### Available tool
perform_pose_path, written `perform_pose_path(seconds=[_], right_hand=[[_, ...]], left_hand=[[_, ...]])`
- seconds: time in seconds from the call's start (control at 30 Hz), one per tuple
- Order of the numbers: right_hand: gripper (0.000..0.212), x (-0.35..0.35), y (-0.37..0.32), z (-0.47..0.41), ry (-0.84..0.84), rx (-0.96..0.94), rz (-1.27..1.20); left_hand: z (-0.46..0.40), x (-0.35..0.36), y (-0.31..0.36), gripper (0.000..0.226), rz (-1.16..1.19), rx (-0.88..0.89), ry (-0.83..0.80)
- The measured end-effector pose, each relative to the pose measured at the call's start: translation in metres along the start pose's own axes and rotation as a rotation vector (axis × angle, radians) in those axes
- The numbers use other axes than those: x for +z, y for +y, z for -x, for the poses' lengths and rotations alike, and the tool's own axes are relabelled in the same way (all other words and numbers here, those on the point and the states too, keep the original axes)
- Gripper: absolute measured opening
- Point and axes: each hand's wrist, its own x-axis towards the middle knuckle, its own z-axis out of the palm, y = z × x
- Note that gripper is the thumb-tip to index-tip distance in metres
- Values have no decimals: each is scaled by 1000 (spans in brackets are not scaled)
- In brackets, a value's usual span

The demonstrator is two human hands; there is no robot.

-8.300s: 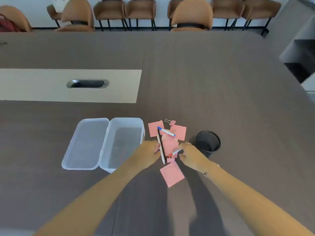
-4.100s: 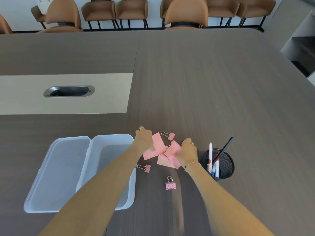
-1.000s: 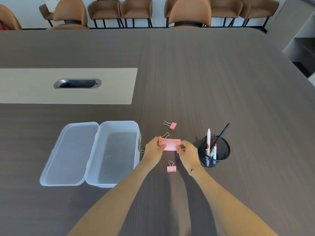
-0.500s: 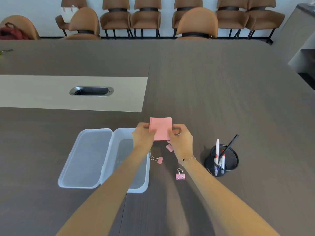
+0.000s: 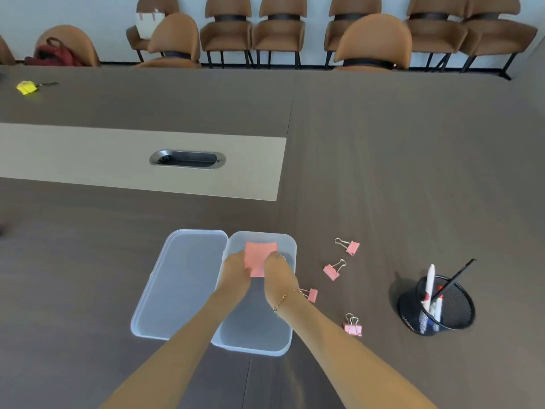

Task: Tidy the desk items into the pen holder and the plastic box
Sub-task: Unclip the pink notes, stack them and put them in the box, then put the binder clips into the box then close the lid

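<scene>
Both hands hold a stack of pink sticky notes [image 5: 260,255] inside the far end of the clear plastic box [image 5: 256,335]. My left hand [image 5: 234,271] grips its left edge and my right hand [image 5: 278,271] its right edge. The box's hinged lid [image 5: 180,284] lies open flat to the left. Several pink binder clips lie on the table right of the box: one far [image 5: 349,247], one nearer [image 5: 332,270], one by my right wrist [image 5: 311,294], one nearest [image 5: 352,326]. The black mesh pen holder [image 5: 436,308] at right holds several pens.
The dark wooden table [image 5: 398,172] has a beige inlay with a metal cable slot [image 5: 187,159]. A yellow item [image 5: 27,87] lies at the far left. Brown chairs [image 5: 373,42] line the far edge, one with a red bag [image 5: 53,56].
Both hands have carried the gathered pink notes left, from above the table into the plastic box. The view has shifted, so the clips and pen holder appear further right.
</scene>
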Motion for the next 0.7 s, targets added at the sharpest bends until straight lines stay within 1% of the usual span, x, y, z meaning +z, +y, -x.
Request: perform_pose_path(seconds=[0.03,0.1,0.2,0.27,0.3,0.4,0.47,0.53,0.6,0.63,0.7], right_hand=[[39,-1,-3,-3,-1,6,19],[44,-1,-4,-7,-31,-27,100],[40,1,-3,-12,0,-73,172],[37,-3,-2,-10,8,-104,197],[34,-7,0,-7,35,-129,188],[33,-22,12,-4,137,-244,175],[31,-37,24,-1,263,-290,97],[29,-55,39,5,407,-275,-17],[28,-69,63,15,467,-212,-73],[26,-72,78,19,452,-179,-68],[20,-72,113,27,339,-101,4]], left_hand=[[-1,3,1,24,7,6,9],[-3,9,0,24,23,5,25],[-6,15,-6,18,3,1,33],[-4,15,-5,19,-12,-19,24],[-4,14,-4,20,-36,-13,16],[-1,8,7,37,-141,57,37],[3,2,24,42,-108,114,63],[8,-1,48,40,-37,213,96],[13,1,74,35,-13,312,107],[16,5,84,33,-10,347,96],[20,18,103,28,25,373,25]])
